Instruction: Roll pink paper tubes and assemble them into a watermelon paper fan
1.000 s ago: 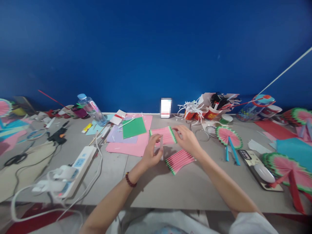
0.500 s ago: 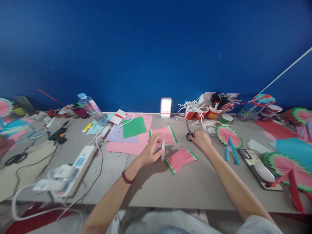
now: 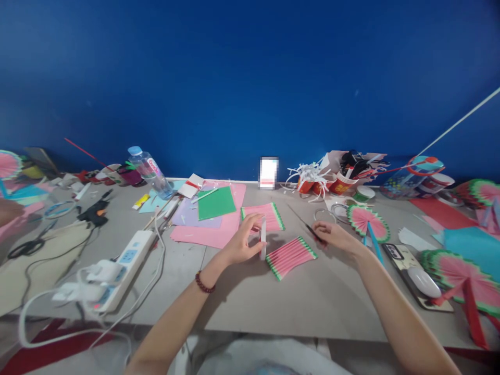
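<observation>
My left hand [image 3: 246, 242] pinches a roll of white tape [image 3: 263, 237], seen edge-on, between thumb and fingers. My right hand [image 3: 332, 237] is closed on black-handled scissors [image 3: 310, 228], whose thin blades point away to the upper left. Between and below the hands lies a pleated pink paper [image 3: 291, 256] with green edges. Another pleated pink paper [image 3: 273, 216] of the same kind lies just behind the tape, partly hidden by my left fingers.
Left are green paper [image 3: 216, 203], pink sheets [image 3: 207, 237], a plastic bottle [image 3: 152, 174], a power strip [image 3: 127, 268] with cables and a glue gun [image 3: 94, 208]. Right are paper fans [image 3: 367, 221], a phone [image 3: 398, 268] under a white mouse [image 3: 424, 278], and cups [image 3: 344, 183]. A co-worker's hand [image 3: 10, 211] shows far left.
My right hand has picked the scissors up off the table and drawn them nearer to me, the blades swinging to the upper left. My left hand stays put with the tape.
</observation>
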The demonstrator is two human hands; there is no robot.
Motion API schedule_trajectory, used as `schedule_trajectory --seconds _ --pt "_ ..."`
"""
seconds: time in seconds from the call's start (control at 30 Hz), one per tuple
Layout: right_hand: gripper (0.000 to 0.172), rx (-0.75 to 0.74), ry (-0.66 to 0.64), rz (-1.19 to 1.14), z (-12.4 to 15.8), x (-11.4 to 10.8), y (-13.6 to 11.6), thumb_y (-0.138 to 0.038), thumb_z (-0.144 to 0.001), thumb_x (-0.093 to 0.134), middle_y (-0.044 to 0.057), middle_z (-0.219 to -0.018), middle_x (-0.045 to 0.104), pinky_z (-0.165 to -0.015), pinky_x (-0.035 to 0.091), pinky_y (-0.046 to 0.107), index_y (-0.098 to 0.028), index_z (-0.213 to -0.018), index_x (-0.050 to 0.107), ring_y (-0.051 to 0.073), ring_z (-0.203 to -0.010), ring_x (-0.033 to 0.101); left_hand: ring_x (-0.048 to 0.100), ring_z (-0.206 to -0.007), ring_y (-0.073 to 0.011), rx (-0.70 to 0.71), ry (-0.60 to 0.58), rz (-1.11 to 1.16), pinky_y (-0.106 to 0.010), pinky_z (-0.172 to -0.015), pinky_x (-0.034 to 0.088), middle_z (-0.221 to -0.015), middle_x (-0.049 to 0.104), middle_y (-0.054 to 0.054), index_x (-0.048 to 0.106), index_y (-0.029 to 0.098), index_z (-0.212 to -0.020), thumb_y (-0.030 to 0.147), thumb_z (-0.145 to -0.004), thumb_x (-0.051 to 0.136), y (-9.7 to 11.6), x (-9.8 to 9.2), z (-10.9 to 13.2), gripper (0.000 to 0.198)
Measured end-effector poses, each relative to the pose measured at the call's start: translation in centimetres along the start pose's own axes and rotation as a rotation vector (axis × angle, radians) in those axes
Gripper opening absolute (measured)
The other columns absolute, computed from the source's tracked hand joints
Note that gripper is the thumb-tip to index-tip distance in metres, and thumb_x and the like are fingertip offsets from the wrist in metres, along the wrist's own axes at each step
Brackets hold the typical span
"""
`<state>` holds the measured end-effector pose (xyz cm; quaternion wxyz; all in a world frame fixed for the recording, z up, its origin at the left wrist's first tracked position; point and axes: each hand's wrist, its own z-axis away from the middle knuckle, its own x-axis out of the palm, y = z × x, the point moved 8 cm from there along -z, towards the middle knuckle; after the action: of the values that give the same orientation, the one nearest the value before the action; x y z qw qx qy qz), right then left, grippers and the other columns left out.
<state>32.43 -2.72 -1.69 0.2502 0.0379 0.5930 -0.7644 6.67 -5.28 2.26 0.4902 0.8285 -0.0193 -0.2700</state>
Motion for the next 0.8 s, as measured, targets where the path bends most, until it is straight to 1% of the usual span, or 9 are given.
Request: schedule_trajectory --seconds 0.07,0.13,0.23,0.33,0.43,0.63,0.8 --pt "0.024 -0.08 -0.113 0.111 1.1 1.5 -1.4 -0.039 -0.077 0.057 -0.003 -0.063 0.052 -0.047 0.038 0.021 -0.017 -0.087 0.054 0.01 -0.052 0.048 0.051 -0.106 -0.021 0.015 0.001 -0.001 -0.04 -0.093 0.047 -0.134 0.034 -0.012 0.028 0.029 -0.138 0.025 -0.08 0.061 0.1 0.0 0.0 0.066" --pt "0.02 -0.155 -0.186 0.24 2.0 2.8 -2.9 -0.035 -0.078 0.056 -0.003 -0.067 0.053 -0.053 0.038 0.022 -0.019 -0.09 0.055 0.01 -0.058 0.048 0.051 -0.105 -0.0211 0.032 0.001 -0.007 -0.041 -0.092 0.048 -0.134 0.034 -0.013 0.028 0.028 -0.138 0.026 -0.08 0.061 0.1 0.0 0.0 0.066" --pt "0.016 -0.177 -0.252 0.376 2.6 4.1 -4.1 -0.03 -0.078 0.054 -0.002 -0.071 0.055 -0.056 0.036 0.023 -0.02 -0.091 0.055 0.011 -0.061 0.047 0.051 -0.107 -0.0222 0.044 -0.004 -0.021 -0.042 -0.091 0.049 -0.136 0.033 -0.013 0.027 0.028 -0.138 0.027 -0.08 0.061 0.1 0.0 -0.1 0.067" --pt "0.016 -0.178 -0.275 0.444 2.6 4.8 -4.5 -0.029 -0.077 0.054 -0.001 -0.076 0.058 -0.058 0.036 0.024 -0.02 -0.09 0.055 0.011 -0.062 0.048 0.05 -0.11 -0.023 0.033 -0.015 -0.022 -0.042 -0.092 0.049 -0.137 0.031 -0.013 0.027 0.029 -0.138 0.027 -0.08 0.062 0.1 0.0 -0.1 0.068" --pt "0.017 -0.195 -0.28 0.463 2.4 5.1 -4.9 -0.03 -0.076 0.056 0.0 -0.078 0.06 -0.059 0.036 0.024 -0.02 -0.09 0.056 0.012 -0.064 0.049 0.049 -0.112 -0.0238 0.027 -0.022 -0.029 -0.042 -0.092 0.049 -0.137 0.032 -0.013 0.028 0.028 -0.138 0.028 -0.08 0.063 0.3 -0.1 -0.2 0.067" --pt "0.022 -0.204 -0.238 0.51 2.0 4.9 -6.0 -0.031 -0.073 0.056 -0.001 -0.074 0.059 -0.057 0.034 0.024 -0.021 -0.091 0.061 0.011 -0.061 0.046 0.048 -0.113 -0.0236 0.015 -0.031 -0.015 -0.041 -0.092 0.048 -0.137 0.033 -0.012 0.031 0.028 -0.137 0.032 -0.08 0.063 0.4 -0.1 -0.2 0.065" --pt "0.02 -0.223 -0.248 0.493 1.7 4.8 -6.7 -0.03 -0.072 0.057 -0.001 -0.075 0.06 -0.058 0.035 0.023 -0.02 -0.088 0.063 0.012 -0.063 0.048 0.048 -0.113 -0.0232 0.025 -0.029 0.001 -0.04 -0.092 0.049 -0.137 0.033 -0.011 0.031 0.03 -0.137 0.033 -0.08 0.063 0.6 0.0 -0.2 0.066"
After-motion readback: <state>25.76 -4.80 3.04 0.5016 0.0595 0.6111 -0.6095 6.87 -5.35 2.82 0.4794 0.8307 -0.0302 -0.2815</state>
